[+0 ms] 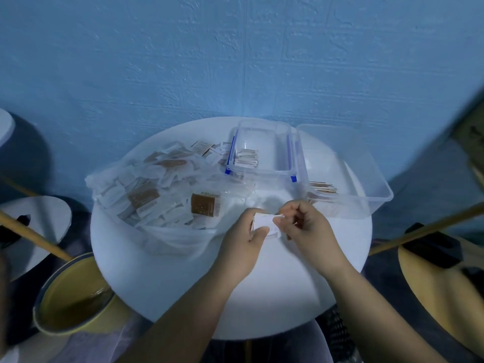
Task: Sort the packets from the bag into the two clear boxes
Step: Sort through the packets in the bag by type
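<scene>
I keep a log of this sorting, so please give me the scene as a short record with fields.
left hand: grips white packet
right hand: pinches the same packet's right edge
bag: on the table, left side, full of packets
blue-clipped box: few packets inside
larger box: right of it, few packets inside
table: round, white

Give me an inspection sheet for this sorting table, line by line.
Surface: round white table.
Job's things: clear bag full of packets at left; blue-clipped box and larger clear box at back right, each holding a few packets.
Clutter: nothing seen.
Hands: left hand and right hand both pinch one white packet above the table.
Cables: nothing seen.
Surroundings: blue wall behind; yellow bucket at lower left; wooden stick beside it.
</scene>
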### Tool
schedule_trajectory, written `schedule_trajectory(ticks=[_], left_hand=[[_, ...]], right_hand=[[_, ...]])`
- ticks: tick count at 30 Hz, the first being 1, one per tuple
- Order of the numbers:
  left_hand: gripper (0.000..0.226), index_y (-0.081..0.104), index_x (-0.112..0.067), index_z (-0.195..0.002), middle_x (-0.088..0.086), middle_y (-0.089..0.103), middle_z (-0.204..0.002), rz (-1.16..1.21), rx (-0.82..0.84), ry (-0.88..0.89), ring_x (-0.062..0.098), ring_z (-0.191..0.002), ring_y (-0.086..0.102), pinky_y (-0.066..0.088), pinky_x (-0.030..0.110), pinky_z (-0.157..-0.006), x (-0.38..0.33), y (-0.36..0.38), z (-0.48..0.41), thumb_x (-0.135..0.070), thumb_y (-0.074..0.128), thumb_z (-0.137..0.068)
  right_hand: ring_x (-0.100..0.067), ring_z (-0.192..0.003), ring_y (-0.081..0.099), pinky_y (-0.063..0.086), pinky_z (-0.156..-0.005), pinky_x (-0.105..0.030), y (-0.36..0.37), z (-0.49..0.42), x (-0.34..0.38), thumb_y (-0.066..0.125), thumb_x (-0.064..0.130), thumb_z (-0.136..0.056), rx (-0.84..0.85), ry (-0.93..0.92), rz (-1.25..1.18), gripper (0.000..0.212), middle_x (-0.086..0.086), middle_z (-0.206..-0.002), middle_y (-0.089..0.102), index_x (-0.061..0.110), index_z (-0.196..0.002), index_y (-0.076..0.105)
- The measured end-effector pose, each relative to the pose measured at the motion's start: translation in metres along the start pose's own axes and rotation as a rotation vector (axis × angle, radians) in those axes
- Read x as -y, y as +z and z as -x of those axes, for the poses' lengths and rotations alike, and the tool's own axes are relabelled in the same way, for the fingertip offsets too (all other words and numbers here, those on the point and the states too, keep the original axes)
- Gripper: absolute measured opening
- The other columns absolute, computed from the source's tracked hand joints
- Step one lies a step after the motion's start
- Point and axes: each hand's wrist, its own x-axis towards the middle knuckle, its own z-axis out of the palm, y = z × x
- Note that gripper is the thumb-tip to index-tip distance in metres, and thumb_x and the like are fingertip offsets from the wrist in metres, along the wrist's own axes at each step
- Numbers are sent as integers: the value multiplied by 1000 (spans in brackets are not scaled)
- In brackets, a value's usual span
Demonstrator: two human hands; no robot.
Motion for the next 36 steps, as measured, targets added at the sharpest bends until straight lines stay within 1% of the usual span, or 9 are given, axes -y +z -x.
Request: schedule_trajectory(ticks=[4, 7, 10, 13, 16, 21, 27, 31, 36], left_hand=[[26, 55, -29, -102, -13, 60, -86, -107, -83, 38, 0, -72, 52, 41, 14, -70, 6, 2, 6, -8, 58, -87], [31, 54, -19, -120, -4, 63, -109, -210, -92, 100, 12, -97, 58, 44, 25, -88, 11, 1, 10, -11, 54, -90], [45, 37, -15, -139, 1, 54, -128, -344, -118, 99, 17, -116, 50, 33, 20, -93, 14, 2, 11, -17, 47, -94], [48, 34, -14, -140, 2, 56, -126, -333, -160, 66, 17, -117, 50, 32, 17, -90, 16, 3, 11, -19, 47, -94], [41, 44, -15, -136, 1, 58, -125, -400, -180, 109, 18, -118, 50, 31, 18, -93, 21, 4, 11, -20, 46, -95], [54, 20, -14, -146, 5, 49, -134, -566, -147, 98, 19, -124, 41, 26, 22, -101, 20, 8, 12, -28, 39, -98], [25, 59, -13, -114, 4, 63, -108, -520, -191, 131, 21, -103, 54, 36, 25, -86, 22, 5, 9, -22, 51, -92], [19, 61, -10, -104, 6, 64, -100, -539, -182, 131, 23, -97, 54, 35, 27, -79, 19, 4, 10, -21, 54, -90], [23, 56, -14, -112, 1, 62, -103, -516, -123, 124, 16, -93, 55, 35, 22, -71, 3, -6, 13, -27, 49, -94]], right_hand=[[-1, -64, 54, 41, -65, -7, 0, 6, -8, 65, 7, -83, 57, -119, 212, 25, 13, -79, 59, 28, -96, 63], [8, -81, 51, 36, -74, -3, 4, 7, -12, 61, 12, -88, 145, -234, 435, 27, 23, -88, 50, 17, -114, 62], [10, -82, 42, 29, -78, 1, 6, 4, -6, 50, 14, -94, 255, -263, 531, 33, 24, -93, 44, 15, -127, 51], [8, -86, 35, 25, -79, 4, 5, 2, -1, 43, 16, -97, 328, -247, 565, 37, 16, -104, 41, 16, -134, 44], [6, -77, 39, 30, -76, 1, 3, 1, -1, 42, 15, -97, 354, -208, 574, 36, 22, -93, 43, 17, -133, 43], [1, -63, 46, 37, -64, -11, 4, 3, -4, 43, 16, -97, 348, -163, 568, 35, 15, -69, 43, 18, -131, 39], [-4, -70, 46, 34, -63, -11, 3, 0, 0, 51, 10, -92, 315, -160, 549, 16, 15, -78, 46, 14, -107, 54], [-10, -85, 49, 38, -77, -17, 1, -6, 6, 56, 9, -87, 377, -213, 626, 21, 2, -100, 54, 12, -108, 59], [-11, -81, 53, 42, -73, -17, -6, -15, 27, 57, 12, -88, 522, -235, 706, 16, 10, -91, 53, 20, -101, 57]])
